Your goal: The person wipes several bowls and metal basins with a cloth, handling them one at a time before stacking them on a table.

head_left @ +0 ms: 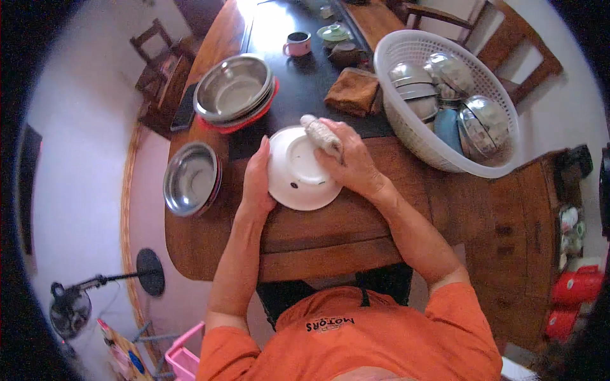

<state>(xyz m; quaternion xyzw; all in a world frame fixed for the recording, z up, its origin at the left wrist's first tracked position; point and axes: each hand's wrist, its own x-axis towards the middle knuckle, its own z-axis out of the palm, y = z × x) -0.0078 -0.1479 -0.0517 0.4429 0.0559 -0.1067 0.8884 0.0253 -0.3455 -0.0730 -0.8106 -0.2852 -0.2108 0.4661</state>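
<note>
- White bowl [298, 183], head view. Where is it exactly?
- Upside down in front of the person, foot ring facing up, over the near part of the wooden table [318, 247]. Can't tell if its rim touches the wood.
- Hands?
- Left hand [257, 178] grips the bowl's left edge, fingers extended along the side. Right hand [357, 159] is closed on a bunched whitish cloth [321, 135], pressed to the bowl's upper right.
- Left of that?
- Small steel bowl [190, 176] near the table edge. Beyond it, a stack of wider steel bowls [234, 89] with a red rim [270, 106] showing underneath.
- Right side?
- White perforated basket [410, 140], tilted-looking through the fisheye. Inside: shiny steel bowls [488, 124] and something blue [448, 129].
- Far side?
- Folded brown cloth [352, 91] just beside the basket. Past it, a dark teapot [345, 55], a green lidded vessel [332, 35] and a pink mug [297, 44], all on the dark inset panel [295, 95].
</note>
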